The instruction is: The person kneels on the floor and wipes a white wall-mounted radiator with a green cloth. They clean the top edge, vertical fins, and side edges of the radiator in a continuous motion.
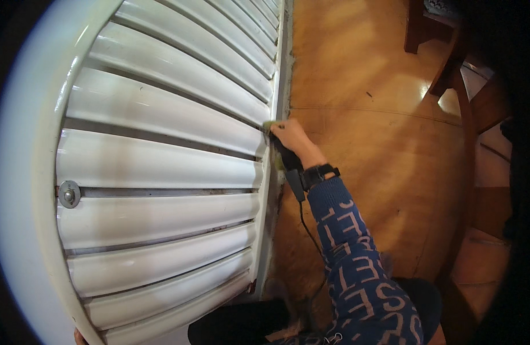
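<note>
A white slatted panel (161, 164), glossy and possibly a radiator, stands before me. My right hand (291, 137) reaches its right-hand edge rail (267, 172) and pinches a small green pad or cloth (269, 124) against the end of a slat. More green shows below that hand, partly hidden. Around my right wrist is a black strap (316, 176) with a dark device (295, 184) and a cable. Only a few fingers of my left hand (78, 337) show at the lower left, against the panel's curved outer frame (66, 86); the rest is hidden.
A round metal washer with a screw (69, 194) sits between slats on the left. Dark grime marks some gaps. The orange-brown floor (355, 108) runs along the panel's right side, with a small dark scrap (369, 94) on it. Wooden furniture legs (452, 64) stand at the upper right.
</note>
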`<state>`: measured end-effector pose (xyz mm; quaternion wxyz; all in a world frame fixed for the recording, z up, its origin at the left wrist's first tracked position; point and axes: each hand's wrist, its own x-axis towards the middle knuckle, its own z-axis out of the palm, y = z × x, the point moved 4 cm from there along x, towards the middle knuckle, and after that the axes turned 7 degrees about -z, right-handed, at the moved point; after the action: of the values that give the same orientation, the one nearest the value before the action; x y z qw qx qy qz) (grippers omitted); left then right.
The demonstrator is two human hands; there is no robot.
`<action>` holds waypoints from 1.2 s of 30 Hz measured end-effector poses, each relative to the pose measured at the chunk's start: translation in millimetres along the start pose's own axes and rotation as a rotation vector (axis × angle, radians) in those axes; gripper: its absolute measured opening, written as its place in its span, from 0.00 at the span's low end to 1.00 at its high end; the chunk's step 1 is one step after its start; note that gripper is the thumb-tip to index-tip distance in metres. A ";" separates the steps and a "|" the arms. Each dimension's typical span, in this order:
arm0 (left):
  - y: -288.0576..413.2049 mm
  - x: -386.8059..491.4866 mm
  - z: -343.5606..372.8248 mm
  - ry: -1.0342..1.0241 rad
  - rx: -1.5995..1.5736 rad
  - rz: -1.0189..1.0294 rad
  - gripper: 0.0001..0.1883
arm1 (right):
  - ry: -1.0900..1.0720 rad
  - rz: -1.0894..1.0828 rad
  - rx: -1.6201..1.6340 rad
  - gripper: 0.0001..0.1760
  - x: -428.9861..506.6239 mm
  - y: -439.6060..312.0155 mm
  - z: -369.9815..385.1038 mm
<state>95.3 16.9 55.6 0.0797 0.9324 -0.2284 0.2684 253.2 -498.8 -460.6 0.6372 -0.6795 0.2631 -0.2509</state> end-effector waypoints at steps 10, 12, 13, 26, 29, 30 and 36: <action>-5.4 -3.8 -5.5 0.008 0.081 0.011 0.38 | 0.181 0.323 1.059 0.16 -29.4 40.5 2.3; -4.4 -4.6 -5.3 0.007 0.105 0.014 0.37 | 0.206 0.257 0.879 0.14 -21.6 41.1 -0.9; -2.1 -4.0 -5.6 0.009 0.170 0.028 0.38 | 0.224 0.248 0.781 0.13 -18.1 40.4 -1.5; -7.9 -2.8 -2.4 0.022 -0.012 -0.055 0.39 | 0.310 0.095 -0.108 0.23 11.1 5.7 13.8; -13.2 -0.2 -8.8 0.009 0.018 -0.033 0.40 | 0.230 0.141 -0.074 0.32 26.3 15.6 14.1; -14.5 1.8 -9.8 0.016 0.043 -0.008 0.40 | 0.231 0.107 -0.047 0.33 31.5 16.5 12.6; -11.6 6.1 -6.6 -0.003 0.020 -0.157 0.36 | 0.302 0.071 -0.163 0.30 55.5 11.9 6.0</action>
<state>102.2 26.6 64.2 0.0908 0.9486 -0.1519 0.2623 297.6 -532.6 -472.5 0.5416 -0.6737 0.3994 -0.3053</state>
